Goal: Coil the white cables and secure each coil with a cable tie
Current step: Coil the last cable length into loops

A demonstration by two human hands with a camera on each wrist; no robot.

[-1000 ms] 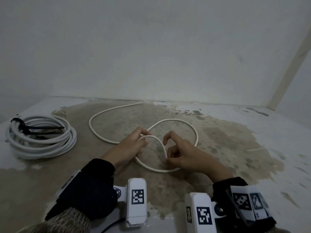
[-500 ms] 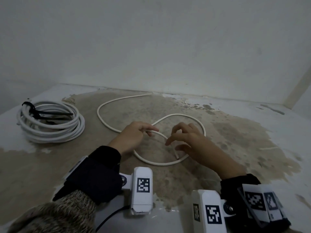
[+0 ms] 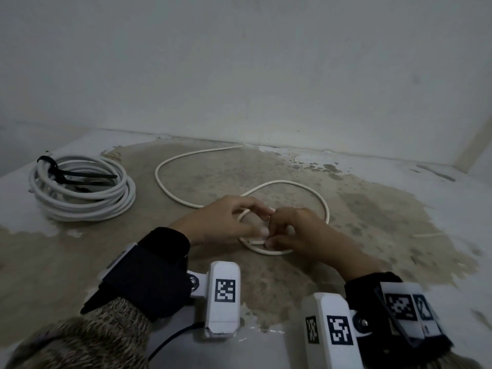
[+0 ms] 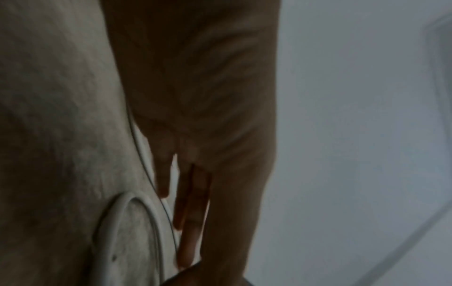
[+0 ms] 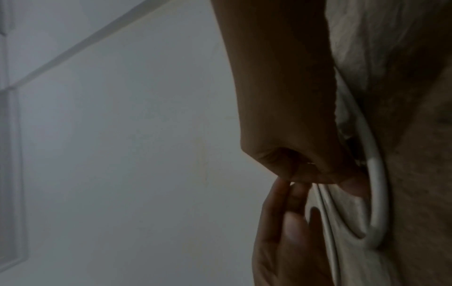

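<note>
Two smooth round loops of white cable (image 3: pixel 269 251), left hand (image 3: pixel 222 222) and right hand (image 3: pixel 306 233) pinching them.

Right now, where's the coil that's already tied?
In the head view the tied coil lies at the far left of the floor, near the wall, left of the loose cable and clear of both hands.

We see a plain whitish wall (image 3: pixel 239 62) meeting a pale floor (image 3: pixel 66 262) with a large brownish stain (image 3: pixel 372 222) and flaking paint. A beige strip (image 3: pixel 476 134) runs up the right corner, and the light is dim.
</note>
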